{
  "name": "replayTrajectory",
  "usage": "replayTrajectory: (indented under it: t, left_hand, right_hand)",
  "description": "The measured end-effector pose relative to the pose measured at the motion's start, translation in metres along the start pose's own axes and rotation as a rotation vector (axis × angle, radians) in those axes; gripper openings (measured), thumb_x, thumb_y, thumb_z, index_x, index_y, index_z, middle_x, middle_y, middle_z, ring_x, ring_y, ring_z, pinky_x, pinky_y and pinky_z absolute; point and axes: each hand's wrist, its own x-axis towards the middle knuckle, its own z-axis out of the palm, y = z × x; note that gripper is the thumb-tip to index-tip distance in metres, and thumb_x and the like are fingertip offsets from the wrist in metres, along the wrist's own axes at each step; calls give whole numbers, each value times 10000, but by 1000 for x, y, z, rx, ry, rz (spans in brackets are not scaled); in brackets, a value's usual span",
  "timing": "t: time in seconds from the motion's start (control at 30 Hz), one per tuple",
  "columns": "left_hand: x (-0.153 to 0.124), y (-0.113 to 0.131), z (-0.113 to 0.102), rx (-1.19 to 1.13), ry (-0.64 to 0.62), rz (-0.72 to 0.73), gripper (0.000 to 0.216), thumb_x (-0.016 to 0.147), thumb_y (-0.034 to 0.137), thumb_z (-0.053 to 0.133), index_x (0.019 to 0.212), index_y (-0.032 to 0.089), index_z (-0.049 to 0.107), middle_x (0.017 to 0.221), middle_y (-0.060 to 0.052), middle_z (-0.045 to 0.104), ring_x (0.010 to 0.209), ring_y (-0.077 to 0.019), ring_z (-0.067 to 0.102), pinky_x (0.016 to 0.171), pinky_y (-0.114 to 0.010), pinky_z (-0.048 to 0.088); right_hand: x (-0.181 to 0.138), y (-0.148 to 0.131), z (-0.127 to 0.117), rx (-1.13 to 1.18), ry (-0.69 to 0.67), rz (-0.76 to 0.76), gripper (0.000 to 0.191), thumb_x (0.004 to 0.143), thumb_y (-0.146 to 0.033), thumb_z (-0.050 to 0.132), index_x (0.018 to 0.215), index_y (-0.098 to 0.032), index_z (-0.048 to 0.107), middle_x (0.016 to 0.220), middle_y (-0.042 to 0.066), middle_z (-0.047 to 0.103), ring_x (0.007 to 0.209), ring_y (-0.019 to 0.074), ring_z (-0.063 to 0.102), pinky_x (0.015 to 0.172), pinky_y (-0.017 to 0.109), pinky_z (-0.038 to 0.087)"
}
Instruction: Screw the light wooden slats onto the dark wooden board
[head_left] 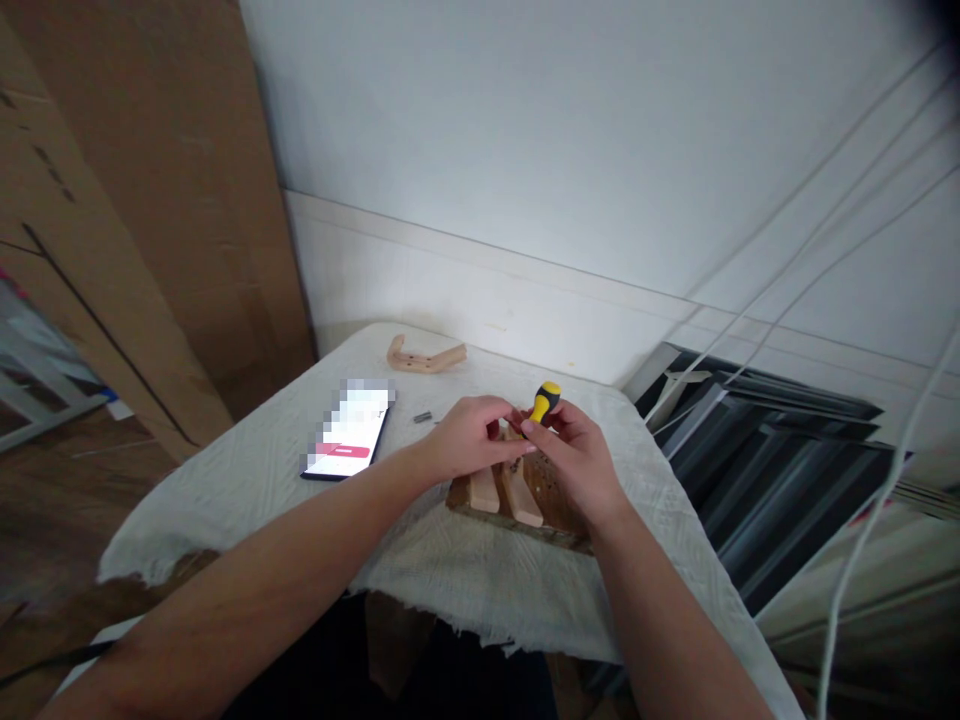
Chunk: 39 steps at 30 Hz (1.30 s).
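Over a cloth-covered table (pixel 255 470) by a white wall (pixel 562 130), right grip (pixel 581 455) holds a screwdriver (pixel 545 402); left grip (pixel 466 437) unclear.

Shows a left forearm (pixel 300 550) and a right forearm (pixel 660 600), both bare, smooth in outline, broad toward the elbows and tapering evenly to narrower wrists, each running out of view at the bottom edge. Ends in an ungloved left hand (pixel 469 435) and an ungloved right hand (pixel 577 460), with slim, rounded fingers partly hidden behind one another. Wears dark, nearly black clothing (pixel 330 675) over the lower body, seen as deeply shadowed patches between the forearms, faintly bluish toward the right, with cut, seams and fabric too dim to make out.
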Motion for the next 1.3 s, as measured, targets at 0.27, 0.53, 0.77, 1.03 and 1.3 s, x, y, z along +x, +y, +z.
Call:
replayTrajectory:
  t: [0.27,0.53,0.77,1.03,1.3]
  left_hand:
    - [0,-1,2,-65,-32,-4,218,769,322,667,849,120,656,743,-7,602,552,-65,455,507,-181,341]
    - [0,2,0,-58,-85,25,197,801,306,616,751,117,638,700,6,555,535,-62,430,505,-185,327]
    - [0,3,-2,-29,-33,-10,184,768,301,660,760,118,642,662,16,547,555,-72,441,523,-189,331]
    - [-1,1,-1,-40,-34,2,227,764,332,667,827,114,668,691,3,578,537,-67,441,500,-186,326]
    - [-1,-2,2,-99,-36,41,171,797,245,604,873,109,676,810,-38,647,533,-57,464,493,-177,344]
  right_hand:
    - [-1,-2,-2,-7,-15,-59,129,786,-354,662,847,-242,680,832,12,643,773,181,565,726,324,442]
    - [0,0,-2,2,-22,-55,112,785,-332,646,849,-240,657,849,11,632,772,179,556,715,309,439]
    - [0,0,-1,31,0,-21,144,749,-320,698,851,-242,633,798,-8,600,723,161,540,680,295,435]
    - [1,2,-1,30,16,-19,136,770,-345,686,799,-230,618,762,-10,600,716,157,545,683,294,434]
    - [0,1,-2,18,1,-37,136,783,-341,644,850,-223,656,851,18,648,803,183,581,705,307,454]
